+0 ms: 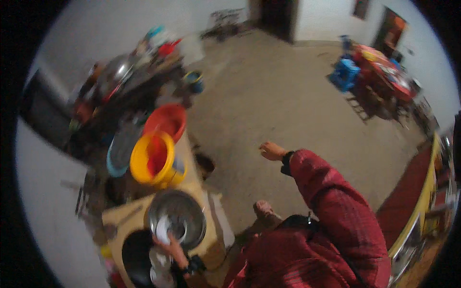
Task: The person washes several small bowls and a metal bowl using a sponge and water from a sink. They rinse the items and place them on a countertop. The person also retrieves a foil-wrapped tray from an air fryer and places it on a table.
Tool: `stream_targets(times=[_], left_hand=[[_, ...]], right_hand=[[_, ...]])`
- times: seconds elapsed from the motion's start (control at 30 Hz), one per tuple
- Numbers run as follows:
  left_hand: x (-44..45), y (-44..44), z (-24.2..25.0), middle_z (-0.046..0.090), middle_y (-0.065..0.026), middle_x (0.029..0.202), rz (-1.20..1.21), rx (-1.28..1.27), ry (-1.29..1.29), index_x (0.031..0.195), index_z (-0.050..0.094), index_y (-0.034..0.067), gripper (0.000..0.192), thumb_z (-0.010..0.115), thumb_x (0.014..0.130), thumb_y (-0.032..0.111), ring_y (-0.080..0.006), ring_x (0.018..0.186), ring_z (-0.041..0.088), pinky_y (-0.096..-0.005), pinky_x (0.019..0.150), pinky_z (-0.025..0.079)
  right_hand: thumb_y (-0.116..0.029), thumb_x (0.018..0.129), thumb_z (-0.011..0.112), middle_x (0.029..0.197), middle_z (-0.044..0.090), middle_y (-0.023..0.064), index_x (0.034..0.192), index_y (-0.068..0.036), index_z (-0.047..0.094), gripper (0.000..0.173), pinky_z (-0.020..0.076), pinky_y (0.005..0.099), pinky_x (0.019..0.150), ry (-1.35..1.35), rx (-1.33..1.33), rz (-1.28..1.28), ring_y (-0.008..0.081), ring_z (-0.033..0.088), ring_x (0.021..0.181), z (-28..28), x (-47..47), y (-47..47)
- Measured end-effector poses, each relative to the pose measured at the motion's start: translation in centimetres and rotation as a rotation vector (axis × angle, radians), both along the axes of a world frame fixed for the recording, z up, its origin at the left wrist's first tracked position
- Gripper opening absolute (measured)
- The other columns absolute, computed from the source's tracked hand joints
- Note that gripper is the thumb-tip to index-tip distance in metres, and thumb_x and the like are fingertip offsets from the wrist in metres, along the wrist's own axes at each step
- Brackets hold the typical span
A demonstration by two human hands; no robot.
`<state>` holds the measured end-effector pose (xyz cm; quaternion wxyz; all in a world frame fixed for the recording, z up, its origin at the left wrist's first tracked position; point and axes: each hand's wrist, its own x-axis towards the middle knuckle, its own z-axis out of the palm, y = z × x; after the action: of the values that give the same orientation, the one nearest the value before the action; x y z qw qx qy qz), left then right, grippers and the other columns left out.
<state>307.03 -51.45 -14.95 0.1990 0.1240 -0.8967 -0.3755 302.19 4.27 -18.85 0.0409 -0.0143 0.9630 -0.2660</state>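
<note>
My left hand [173,248] grips a small white bowl [163,229] by its side, over a round stainless steel basin [196,223]. Another white, curved piece shows inside the basin, too blurred to name. Several pale dishes [160,270] lie beside my left wrist, near a dark round pan or basin [135,255]. My right hand [272,151] is held out over the bare floor, apart from any object. Its fingers look bent, and blur hides how far they are closed.
Beyond the steel basin stand a yellow bucket [180,174] and a red basin [183,124] on the pale worktop [212,248]. A cluttered counter [144,82] runs along the left wall. A red-covered table [403,86] and blue stools [345,73] stand at far right.
</note>
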Motion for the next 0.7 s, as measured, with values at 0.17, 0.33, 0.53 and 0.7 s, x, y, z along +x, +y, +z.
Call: stream_targets(times=[0.17,0.33,0.53,0.7], left_hand=[[-2.3,8.0,6.3,0.046,-0.0163,0.124,-0.207,-0.384,0.172,0.13,0.036,0.005,0.056,0.055,0.086,0.033,-0.0325,0.108,0.048,-0.0402,0.089,0.041],[-6.9,19.1,5.9,0.045,-0.0193,0.121,-0.409,-0.022,0.192,0.128,0.037,0.001,0.047,0.05,0.09,0.026,-0.0299,0.103,0.048,-0.0381,0.089,0.04],[-18.2,31.8,-2.5,0.04,-0.0167,0.128,-0.646,0.26,-0.146,0.127,0.039,0.002,0.044,0.049,0.09,0.024,-0.0312,0.11,0.044,-0.0398,0.093,0.039],[-24.9,43.6,-4.6,0.035,-0.0151,0.133,-0.562,0.508,-0.493,0.126,0.041,0.004,0.042,0.049,0.09,0.023,-0.0327,0.118,0.038,-0.0422,0.097,0.036]], right_hand=[[-0.021,0.078,0.049,0.083,0.061,0.0214,0.085,0.0,0.06,0.024,0.0469,0.0451,0.069,-0.308,0.156,-0.836,0.0387,0.058,0.082,-2.5,19.5,18.8],[-0.023,0.076,0.05,0.08,0.063,0.0192,0.077,0.0,0.063,0.027,0.0478,0.0431,0.071,-0.437,0.157,-1.193,0.0366,0.06,0.078,-6.3,34.1,27.3],[-0.023,0.075,0.049,0.087,0.063,0.0198,0.09,-0.003,0.065,0.03,0.0469,0.0421,0.076,-0.41,-0.015,-1.354,0.0355,0.059,0.084,-8.4,42.2,31.5],[-0.024,0.076,0.047,0.093,0.062,0.0184,0.091,-0.003,0.065,0.031,0.0456,0.0419,0.08,-0.475,-0.194,-1.494,0.0353,0.059,0.089,-8.2,42.4,35.3]])
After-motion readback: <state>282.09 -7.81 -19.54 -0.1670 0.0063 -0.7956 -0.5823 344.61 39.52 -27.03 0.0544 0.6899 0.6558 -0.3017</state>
